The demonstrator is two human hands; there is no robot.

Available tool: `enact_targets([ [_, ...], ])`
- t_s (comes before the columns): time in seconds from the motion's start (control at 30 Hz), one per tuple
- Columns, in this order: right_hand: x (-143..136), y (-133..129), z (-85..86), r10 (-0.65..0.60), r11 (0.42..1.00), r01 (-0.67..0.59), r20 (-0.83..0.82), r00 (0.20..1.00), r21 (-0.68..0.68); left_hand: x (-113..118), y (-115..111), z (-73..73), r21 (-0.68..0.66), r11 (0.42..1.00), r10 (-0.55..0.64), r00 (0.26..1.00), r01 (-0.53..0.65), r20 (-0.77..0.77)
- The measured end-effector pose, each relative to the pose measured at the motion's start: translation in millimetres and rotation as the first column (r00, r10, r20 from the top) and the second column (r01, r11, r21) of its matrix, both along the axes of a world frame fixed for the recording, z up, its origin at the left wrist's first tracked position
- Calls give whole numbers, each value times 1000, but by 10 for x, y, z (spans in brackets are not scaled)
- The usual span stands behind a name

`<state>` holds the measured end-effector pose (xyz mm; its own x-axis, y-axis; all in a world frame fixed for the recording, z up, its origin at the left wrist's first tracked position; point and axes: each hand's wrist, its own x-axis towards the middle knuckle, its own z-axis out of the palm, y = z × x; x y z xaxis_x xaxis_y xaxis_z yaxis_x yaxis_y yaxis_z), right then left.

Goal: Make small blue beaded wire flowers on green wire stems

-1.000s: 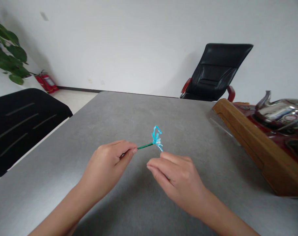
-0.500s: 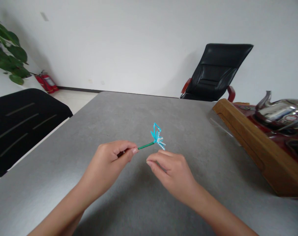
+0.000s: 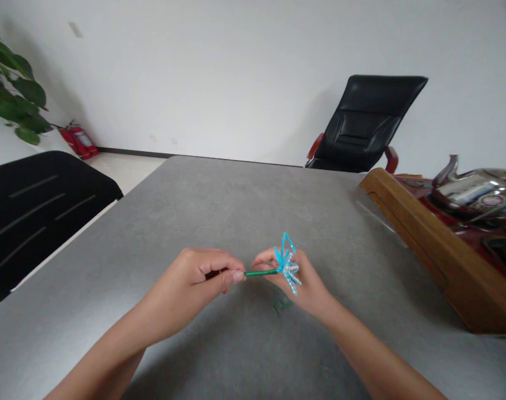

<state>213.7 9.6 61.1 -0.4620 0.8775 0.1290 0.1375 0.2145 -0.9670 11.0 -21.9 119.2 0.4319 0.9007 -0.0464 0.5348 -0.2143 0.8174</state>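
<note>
A craft flower (image 3: pixel 287 268) with light blue looped petals, some of them beaded or glittery, lies almost level on a green-wrapped stem (image 3: pixel 261 273). My left hand (image 3: pixel 205 289) pinches the stem's left end between thumb and fingers. Behind the flower and stem is my right hand (image 3: pixel 305 280), its fingers curled closed; the petals partly cover it, so what it grips cannot be made out. Just below that hand shows a thin crinkled green strand (image 3: pixel 277 306), blurred; whether it hangs or rests on the table is unclear.
The grey table (image 3: pixel 219 205) spreads under both hands. On the right stands a wooden tea tray (image 3: pixel 440 261) carrying a shiny metal kettle (image 3: pixel 478 189). A black armchair (image 3: pixel 370 122) is beyond the far edge, and another black chair (image 3: pixel 48 211) is at the left.
The flower has moved right and lower, its stem turning nearly level. My right hand has shifted slightly up and right, now behind the flower. The green strand has come into view below it.
</note>
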Motion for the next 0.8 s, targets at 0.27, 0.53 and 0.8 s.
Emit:
enact_targets([
  [0.27,65,96,-41,88,995,-87,24,996,-45,-21,-11,31,9,948,-313,933,319,-179],
  [0.53,53,68,-25,155,988,-155,92,984,-9,-1,-42,3,48,924,-331,858,379,-393],
  [0.8,23,-70,179,18,953,-95,262,965,286,-22,-50,-43,113,944,-236,875,309,-424],
])
